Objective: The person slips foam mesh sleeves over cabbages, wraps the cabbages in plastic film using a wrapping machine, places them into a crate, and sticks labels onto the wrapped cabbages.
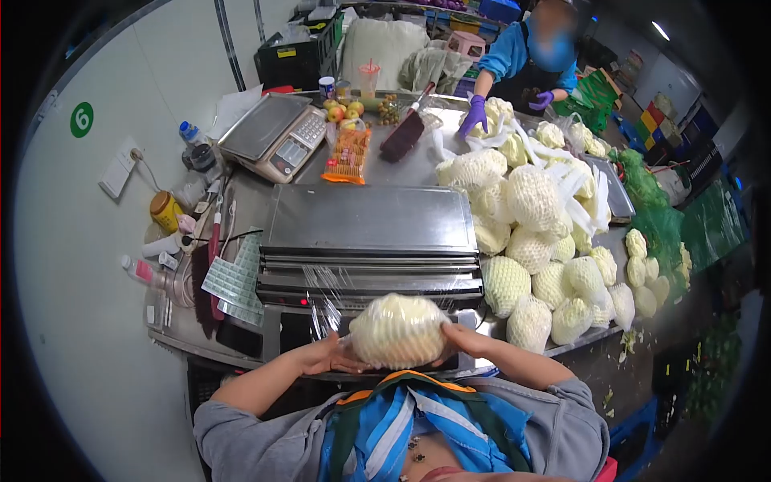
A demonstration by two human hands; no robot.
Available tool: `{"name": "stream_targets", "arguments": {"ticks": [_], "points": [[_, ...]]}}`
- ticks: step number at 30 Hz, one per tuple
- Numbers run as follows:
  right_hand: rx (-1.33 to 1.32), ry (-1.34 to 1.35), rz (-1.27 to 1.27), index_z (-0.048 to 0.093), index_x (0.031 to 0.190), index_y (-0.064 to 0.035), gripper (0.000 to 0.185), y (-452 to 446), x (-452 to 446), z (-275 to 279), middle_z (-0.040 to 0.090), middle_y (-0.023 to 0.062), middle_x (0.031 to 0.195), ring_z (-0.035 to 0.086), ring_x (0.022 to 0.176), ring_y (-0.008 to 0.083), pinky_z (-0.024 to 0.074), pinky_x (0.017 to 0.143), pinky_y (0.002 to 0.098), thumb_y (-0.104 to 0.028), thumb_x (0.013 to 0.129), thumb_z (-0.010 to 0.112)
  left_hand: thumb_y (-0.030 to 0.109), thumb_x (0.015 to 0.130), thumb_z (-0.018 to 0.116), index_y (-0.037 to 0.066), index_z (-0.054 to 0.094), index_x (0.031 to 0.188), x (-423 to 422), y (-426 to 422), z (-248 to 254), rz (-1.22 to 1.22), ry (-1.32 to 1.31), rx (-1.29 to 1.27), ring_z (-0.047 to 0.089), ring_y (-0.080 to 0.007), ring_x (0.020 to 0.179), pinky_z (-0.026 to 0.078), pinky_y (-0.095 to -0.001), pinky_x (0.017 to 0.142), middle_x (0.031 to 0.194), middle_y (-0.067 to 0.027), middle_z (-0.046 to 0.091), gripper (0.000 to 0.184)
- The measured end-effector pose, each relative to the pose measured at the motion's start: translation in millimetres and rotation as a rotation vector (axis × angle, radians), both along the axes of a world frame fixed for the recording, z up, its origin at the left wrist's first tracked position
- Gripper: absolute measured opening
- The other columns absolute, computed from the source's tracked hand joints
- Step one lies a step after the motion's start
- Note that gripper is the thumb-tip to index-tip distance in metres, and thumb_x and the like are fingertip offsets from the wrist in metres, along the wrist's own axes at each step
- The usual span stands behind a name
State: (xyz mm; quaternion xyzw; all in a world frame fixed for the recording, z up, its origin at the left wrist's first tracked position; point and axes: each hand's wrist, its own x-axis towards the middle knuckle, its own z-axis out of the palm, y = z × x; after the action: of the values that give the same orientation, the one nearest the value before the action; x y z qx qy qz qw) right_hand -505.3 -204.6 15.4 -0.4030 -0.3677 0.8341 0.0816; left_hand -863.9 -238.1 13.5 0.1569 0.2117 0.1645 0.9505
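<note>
Between my hands, close to my body, is a pale cabbage [399, 328] in a white foam net, with clear plastic film over it. My left hand [332, 354] grips its left side, the fingers partly under it. On the right side, my right hand [467, 341] presses with fingers curled against the film. Just beyond stands a metal film-wrapping machine [369, 221] with a lit red light. A strip of clear film [325, 281] hangs on its front edge near my left hand. Several net-covered cabbages [532, 197] are piled to the right of the machine.
Stamp-like label sheets [234, 277], a brush and bottles lie at the left edge. A weighing scale [277, 132], an orange snack packet [347, 155], apples and a dark red brush [403, 135] are at the back. Across the table, a co-worker in purple gloves [474, 117] handles cabbages.
</note>
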Motion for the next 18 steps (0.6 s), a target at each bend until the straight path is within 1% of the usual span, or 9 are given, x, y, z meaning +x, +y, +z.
{"name": "stream_targets", "arguments": {"ticks": [3, 4, 5, 6, 9, 12, 14, 16, 18], "points": [[-0.093, 0.09, -0.125, 0.038, 0.12, 0.0047, 0.05, -16, 5, 11, 0.058, 0.0176, 0.104, 0.063, 0.086, 0.0228, 0.0511, 0.075, 0.0318, -0.036, 0.092, 0.042, 0.014, 0.089, 0.049, 0.002, 0.033, 0.133, 14, -19, 21, 0.044, 0.581, 0.708, 0.051, -0.0237, 0.112, 0.04, -0.0319, 0.094, 0.117, -0.0154, 0.054, 0.048], [0.228, 0.0, -0.131, 0.043, 0.113, 0.0043, 0.042, -31, 6, 4, 0.06, 0.0165, 0.1, 0.064, 0.082, 0.0223, 0.0514, 0.072, 0.0306, -0.032, 0.092, 0.044, 0.007, 0.087, 0.048, 0.001, 0.037, 0.131, 17, -30, 15, 0.07, 0.83, 0.914, 0.056, -0.0231, 0.106, 0.044, -0.0297, 0.09, 0.111, -0.0149, 0.058, 0.046], [0.545, -0.09, -0.133, 0.048, 0.106, 0.0039, 0.035, -46, 8, -2, 0.061, 0.0154, 0.096, 0.064, 0.077, 0.0217, 0.0516, 0.07, 0.0293, -0.028, 0.092, 0.046, 0.023, 0.089, 0.053, -0.001, 0.054, 0.111, 19, -39, 1, 0.233, 0.919, 0.846, 0.065, -0.0183, 0.077, 0.052, -0.0275, 0.07, 0.08, -0.0113, 0.066, 0.033], [0.538, -0.092, -0.128, 0.048, 0.106, 0.0039, 0.035, -57, 12, -6, 0.061, 0.0154, 0.096, 0.064, 0.077, 0.0217, 0.0516, 0.07, 0.0293, -0.028, 0.092, 0.046, 0.023, 0.089, 0.053, -0.001, 0.054, 0.111, 21, -46, 2, 0.234, 0.919, 0.837, 0.065, -0.0183, 0.077, 0.052, -0.0275, 0.07, 0.08, -0.0113, 0.066, 0.033], [0.378, -0.196, -0.503, 0.054, 0.084, 0.0002, 0.021, -79, 20, 8, 0.06, 0.0091, 0.066, 0.058, 0.056, 0.0156, 0.0485, 0.056, 0.0268, -0.019, 0.091, 0.048, 0.036, 0.095, 0.035, 0.003, 0.05, 0.07, 30, -62, 19, 0.726, 0.833, 0.382, 0.047, -0.013, 0.034, 0.033, -0.0228, 0.033, 0.045, -0.0072, 0.05, 0.044], [0.073, -0.157, -0.566, 0.049, 0.074, -0.0045, 0.029, -98, 38, 19, 0.047, 0.004, 0.052, 0.04, 0.039, 0.0115, 0.0348, 0.039, 0.0249, -0.025, 0.093, 0.042, 0.039, 0.094, 0.037, 0.005, 0.045, 0.066, 9, -98, -5, 0.646, 0.597, 0.124, 0.036, -0.011, 0.031, 0.026, -0.0242, 0.03, 0.044, -0.0032, 0.043, 0.045], [-0.068, -0.184, -0.492, 0.048, 0.071, -0.0065, 0.032, -119, 51, -29, 0.048, 0.003, 0.054, 0.039, 0.041, 0.0107, 0.0311, 0.041, 0.0241, -0.028, 0.094, 0.042, 0.042, 0.093, 0.04, 0.007, 0.045, 0.066, 11, -128, -50, 0.473, 0.739, -0.108, 0.029, -0.0098, 0.03, 0.019, -0.0248, 0.03, 0.042, -0.0018, 0.039, 0.044], [-0.175, -0.186, -0.521, 0.058, 0.095, 0.0, 0.027, -132, 36, -69, 0.059, 0.0053, 0.08, 0.053, 0.063, 0.012, 0.0417, 0.055, 0.0237, -0.024, 0.093, 0.045, 0.034, 0.093, 0.043, 0.003, 0.054, 0.076, 27, -130, -100, 0.33, 0.82, 0.044, 0.048, -0.0144, 0.042, 0.036, -0.0276, 0.037, 0.053, -0.0063, 0.049, 0.037], [-0.217, -0.159, -0.577, 0.054, 0.112, 0.0031, 0.033, -130, -4, -78, 0.059, 0.0117, 0.107, 0.058, 0.096, 0.0168, 0.0476, 0.078, 0.0291, -0.022, 0.091, 0.049, 0.034, 0.092, 0.044, 0.004, 0.054, 0.081, 67, -125, -139, 0.318, 0.844, 0.598, 0.048, -0.0156, 0.051, 0.037, -0.0282, 0.045, 0.061, -0.0069, 0.05, 0.034]]}}
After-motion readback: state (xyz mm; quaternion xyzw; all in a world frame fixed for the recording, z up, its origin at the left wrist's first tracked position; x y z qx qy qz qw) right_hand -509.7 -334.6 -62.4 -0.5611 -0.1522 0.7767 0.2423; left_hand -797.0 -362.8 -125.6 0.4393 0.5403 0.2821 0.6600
